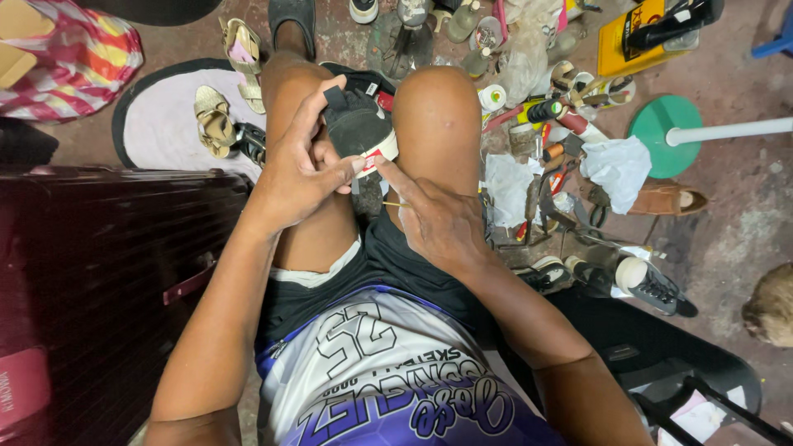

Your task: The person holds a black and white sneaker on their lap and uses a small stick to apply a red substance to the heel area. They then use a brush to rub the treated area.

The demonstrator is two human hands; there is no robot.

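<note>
While I sit with my knees drawn up, my left hand is closed round a black shoe with a white sole edge, fingers over the upper and thumb pressed near the sole, so the shoe rests between my thighs, propped against the right knee. My right hand is pinched shut on a thin needle-like tool, index finger stretched toward the sole edge; whether a thread trails from it I cannot tell. The shoe looks light, with a soft upper that would give under pressure and a stiffer rubber sole, so I judge the firm hold belongs at the sole rim and heel, not on the cloth. I count one shoe in my grip, two gold sandals on the pale mat to my left and a third at its far edge, one tan shoe and one dark high-top sneaker on the floor to my right, one green round stand base, and one yellow can among the scattered bottles.
</note>
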